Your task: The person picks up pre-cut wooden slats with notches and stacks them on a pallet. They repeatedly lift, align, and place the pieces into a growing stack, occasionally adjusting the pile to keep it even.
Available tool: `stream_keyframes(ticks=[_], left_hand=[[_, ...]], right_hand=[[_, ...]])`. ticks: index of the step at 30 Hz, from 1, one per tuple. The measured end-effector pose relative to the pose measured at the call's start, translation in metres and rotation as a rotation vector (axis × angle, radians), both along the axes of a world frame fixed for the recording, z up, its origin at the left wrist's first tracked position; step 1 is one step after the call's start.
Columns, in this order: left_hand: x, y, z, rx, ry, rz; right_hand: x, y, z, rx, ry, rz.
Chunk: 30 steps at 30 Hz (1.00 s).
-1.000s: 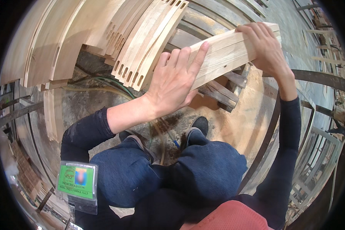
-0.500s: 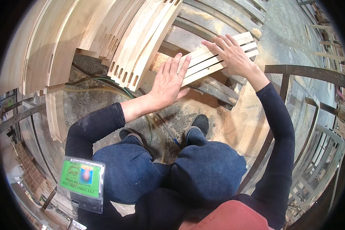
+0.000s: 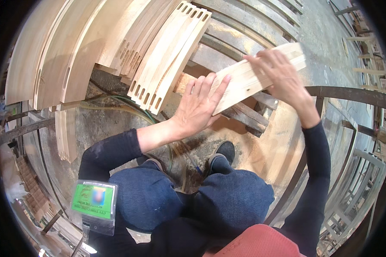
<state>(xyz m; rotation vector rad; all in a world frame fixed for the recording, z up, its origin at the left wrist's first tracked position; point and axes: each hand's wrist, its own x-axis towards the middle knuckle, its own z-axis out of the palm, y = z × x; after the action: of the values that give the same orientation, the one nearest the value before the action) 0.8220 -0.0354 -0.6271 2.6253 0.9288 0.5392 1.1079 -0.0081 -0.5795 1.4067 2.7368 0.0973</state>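
Observation:
Pale wooden slats (image 3: 240,83) lie slantwise between my two hands, side by side with hardly any gap showing. My left hand (image 3: 195,105) grips their near-left end, its fingers bent over the end and upper edge. At the far-right end my right hand (image 3: 283,75) holds the slats from above, fingers curled over them and smeared by motion. The palms hide parts of both ends. Just left of my left hand stands a row of wooden rails (image 3: 169,55) with oval slots cut in their ends.
Larger wooden boards (image 3: 51,55) stand upright at the far left. Slatted wooden pallets (image 3: 227,32) lie beneath and beyond the slats. A green hose (image 3: 149,116) crosses the floor, sawdust (image 3: 283,141) covers the right side, and a curved metal bar (image 3: 351,95) runs beside my right arm.
The dark gaps between the slats have closed up, and the slats have shifted a little right. My right hand has moved right and down; my left hand has bent its fingers more.

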Motion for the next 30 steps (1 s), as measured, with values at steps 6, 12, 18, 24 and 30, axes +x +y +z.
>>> stream_keyframes(ticks=[6,12,18,24,30], left_hand=[[-0.014,-0.003,-0.046,-0.002,0.113,-0.052],[-0.011,0.002,-0.045,-0.179,-0.047,0.055],[-0.01,0.013,-0.009,0.021,0.014,0.012],[-0.021,-0.002,0.006,0.158,-0.046,0.072],[-0.026,-0.004,-0.055,0.362,0.21,-0.02]], right_hand=[[-0.029,0.007,-0.042,-0.167,0.057,-0.005],[-0.039,0.023,-0.041,-0.248,-0.021,0.102],[-0.033,0.026,-0.015,-0.088,-0.133,0.15],[-0.046,0.018,0.034,0.024,0.014,0.187],[-0.024,0.014,-0.038,-0.14,0.006,0.095]])
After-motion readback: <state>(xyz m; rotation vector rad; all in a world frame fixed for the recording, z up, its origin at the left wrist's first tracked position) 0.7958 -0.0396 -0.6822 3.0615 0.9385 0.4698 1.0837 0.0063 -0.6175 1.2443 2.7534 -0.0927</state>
